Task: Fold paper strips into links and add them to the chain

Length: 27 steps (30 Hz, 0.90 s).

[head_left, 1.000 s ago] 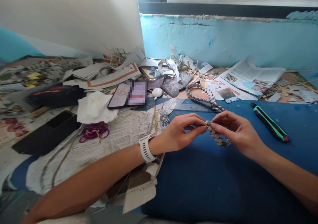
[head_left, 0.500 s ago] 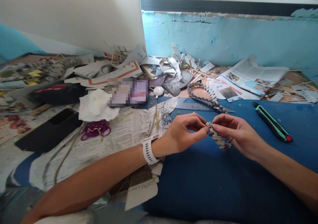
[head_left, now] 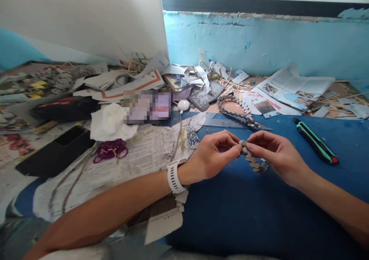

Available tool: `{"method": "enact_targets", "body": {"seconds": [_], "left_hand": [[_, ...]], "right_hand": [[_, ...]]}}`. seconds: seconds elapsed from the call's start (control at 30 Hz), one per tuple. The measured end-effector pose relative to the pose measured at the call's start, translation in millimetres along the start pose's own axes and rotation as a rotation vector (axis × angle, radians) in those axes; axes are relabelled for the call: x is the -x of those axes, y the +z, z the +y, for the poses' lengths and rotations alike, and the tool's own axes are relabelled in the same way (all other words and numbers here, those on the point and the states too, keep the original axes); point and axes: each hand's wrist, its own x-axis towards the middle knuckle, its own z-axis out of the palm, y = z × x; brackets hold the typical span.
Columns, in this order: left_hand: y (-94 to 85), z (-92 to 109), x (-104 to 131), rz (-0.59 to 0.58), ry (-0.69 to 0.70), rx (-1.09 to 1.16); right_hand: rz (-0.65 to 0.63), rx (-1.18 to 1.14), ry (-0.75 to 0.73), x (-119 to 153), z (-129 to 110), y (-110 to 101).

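Observation:
A short zigzag chain of folded paper (head_left: 253, 163) hangs between my two hands, above the blue mat (head_left: 248, 214). My left hand (head_left: 215, 154), with a white watch on its wrist, pinches the chain's upper left end between thumb and fingertips. Thumb and forefinger of my right hand (head_left: 276, 154) grip the same end from the other side, and the chain's lower part curls towards my right palm. Behind the hands a longer folded-paper chain (head_left: 235, 112) lies curved beside a clear ruler (head_left: 223, 122).
To the right lies a green and black craft knife (head_left: 315, 141). Newspaper (head_left: 138, 148), purple cord (head_left: 111, 151), white tissue (head_left: 111, 121) and a black case (head_left: 54, 150) cover the left. Paper scraps and thin sticks line the blue wall (head_left: 259, 45).
Both hands stay almost in place on the paper chain. The left wrist has shifted slightly to the right, and the fingers have moved only a little.

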Motion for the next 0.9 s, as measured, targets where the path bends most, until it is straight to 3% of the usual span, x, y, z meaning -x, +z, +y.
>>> {"method": "enact_targets", "body": {"seconds": [0.13, 0.33, 0.57, 0.77, 0.9], "left_hand": [[-1.1, 0.0, -1.1, -0.008, 0.010, 0.042], [-8.1, 3.0, -6.4, -0.096, 0.007, 0.071], [-16.2, 4.6, -11.3, -0.176, 0.001, 0.034], [-23.1, 6.9, -14.9, -0.251, 0.007, -0.077], [-19.7, 7.4, -16.1, -0.172, -0.065, 0.034]], "right_hand": [[0.055, 0.113, -0.166, 3.7, 5.9, 2.4], [0.092, 0.306, -0.299, 9.1, 11.6, 3.5], [0.026, 0.413, -0.420, 9.5, 5.9, 3.3], [-0.025, 0.445, -0.457, 9.8, 3.5, 0.9], [0.054, 0.362, -0.359, 6.3, 4.6, 1.8]]}}
